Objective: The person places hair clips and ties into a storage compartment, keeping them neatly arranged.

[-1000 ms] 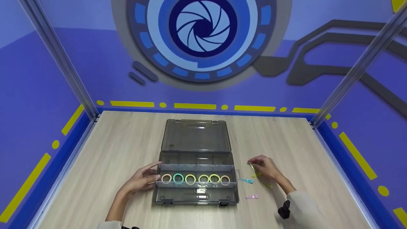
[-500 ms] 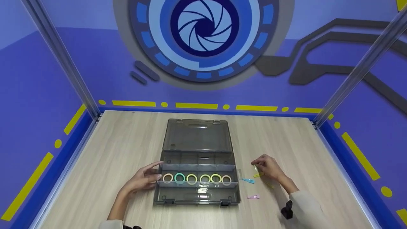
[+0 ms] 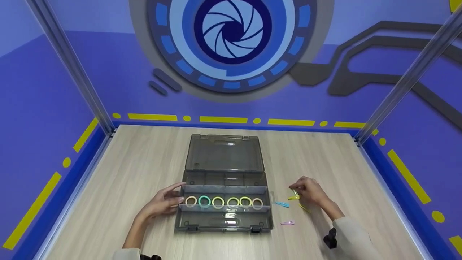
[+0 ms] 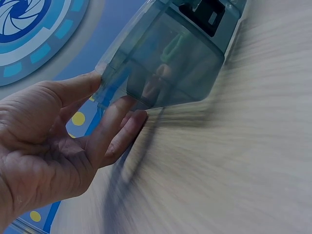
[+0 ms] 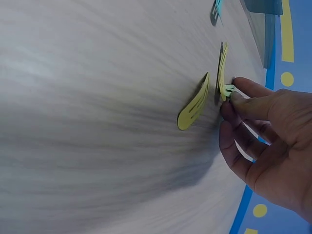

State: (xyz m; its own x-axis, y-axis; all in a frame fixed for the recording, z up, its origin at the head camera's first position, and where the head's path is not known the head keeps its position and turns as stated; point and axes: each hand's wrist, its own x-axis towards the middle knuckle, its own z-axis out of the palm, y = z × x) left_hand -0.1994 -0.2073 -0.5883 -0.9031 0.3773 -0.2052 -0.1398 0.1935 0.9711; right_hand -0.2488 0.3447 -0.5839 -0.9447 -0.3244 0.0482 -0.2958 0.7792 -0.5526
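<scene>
A smoky see-through plastic storage box lies with its lid raised back. Coloured rings stand in a row in its middle compartment. My left hand rests against the box's left side, thumb at the rim and other fingers along the outer wall, as the left wrist view shows. To the right of the box, my right hand pinches a pale green snap hair clip between thumb and fingertips. Right beside it is a yellow hair clip, which overlaps the green one. Another yellow clip lies nearby.
A blue hair clip and a pink one lie between the box and the right forearm. The box's upright lid stretches toward the back wall. Metal posts and printed panels enclose the wooden table.
My right hand has shifted a little to the right with the green hair clip, bringing it close to the yellow one. The left hand stays at the box's side.
</scene>
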